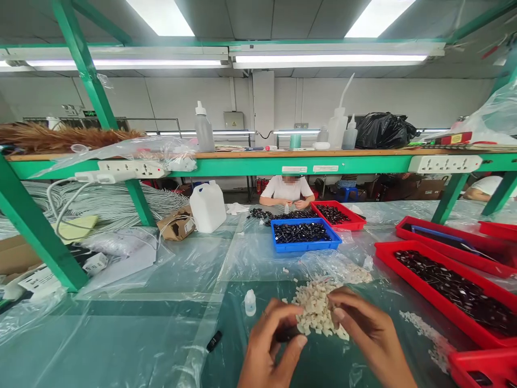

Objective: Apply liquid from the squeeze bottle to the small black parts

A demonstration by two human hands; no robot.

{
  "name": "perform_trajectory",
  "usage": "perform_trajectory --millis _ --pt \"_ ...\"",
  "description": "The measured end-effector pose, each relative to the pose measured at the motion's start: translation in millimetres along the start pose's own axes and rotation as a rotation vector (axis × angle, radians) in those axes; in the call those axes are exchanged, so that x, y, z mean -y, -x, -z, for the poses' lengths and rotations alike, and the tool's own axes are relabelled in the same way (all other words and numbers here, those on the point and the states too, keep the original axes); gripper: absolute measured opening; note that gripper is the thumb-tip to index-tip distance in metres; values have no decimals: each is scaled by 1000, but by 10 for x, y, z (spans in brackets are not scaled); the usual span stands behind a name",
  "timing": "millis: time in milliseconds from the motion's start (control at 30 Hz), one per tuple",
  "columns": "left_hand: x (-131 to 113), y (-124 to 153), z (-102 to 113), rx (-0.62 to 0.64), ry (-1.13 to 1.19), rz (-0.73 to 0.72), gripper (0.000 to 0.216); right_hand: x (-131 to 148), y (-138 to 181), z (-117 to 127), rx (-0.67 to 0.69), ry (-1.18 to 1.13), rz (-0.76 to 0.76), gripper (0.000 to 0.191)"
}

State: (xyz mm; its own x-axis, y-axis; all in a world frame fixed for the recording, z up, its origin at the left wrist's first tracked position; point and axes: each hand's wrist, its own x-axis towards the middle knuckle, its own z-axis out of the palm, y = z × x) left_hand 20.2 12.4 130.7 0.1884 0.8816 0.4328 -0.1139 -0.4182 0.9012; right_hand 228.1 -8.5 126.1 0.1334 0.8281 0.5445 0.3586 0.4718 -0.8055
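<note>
My left hand (271, 342) is at the near left side of a heap of small off-white pieces (317, 310). Its fingers are curled, with a dark shape between forefinger and thumb that I cannot make out. Across the heap, my right hand (369, 331) reaches in from the right, thumb and forefinger close together at the pieces. Whatever is between those fingertips is hidden or too small to name. A small white bottle (250, 303) stands left of the heap. A small black part (214, 341) lies on the plastic-covered table (161, 334) farther left.
Beyond the heap sits a blue tray (307, 247) of black parts, with a red tray (357, 222) behind it. A long red tray (428, 291) lines the right side. A white jug (208, 207) stands back left. A person (287, 191) sits opposite, below a green-edged shelf (258, 166).
</note>
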Motion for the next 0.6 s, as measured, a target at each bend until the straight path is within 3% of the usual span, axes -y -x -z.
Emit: perform_trajectory --millis 133,300,600 --pt "-24 -247 -32 32 115 -68 24 263 -67 -156 20 -170 4 13" --pt "-35 -242 -83 79 162 -119 19 394 -104 -158 84 -322 0 8" --pt "-31 -234 -70 113 57 -182 11 437 -172 -144 287 -473 -232 18"
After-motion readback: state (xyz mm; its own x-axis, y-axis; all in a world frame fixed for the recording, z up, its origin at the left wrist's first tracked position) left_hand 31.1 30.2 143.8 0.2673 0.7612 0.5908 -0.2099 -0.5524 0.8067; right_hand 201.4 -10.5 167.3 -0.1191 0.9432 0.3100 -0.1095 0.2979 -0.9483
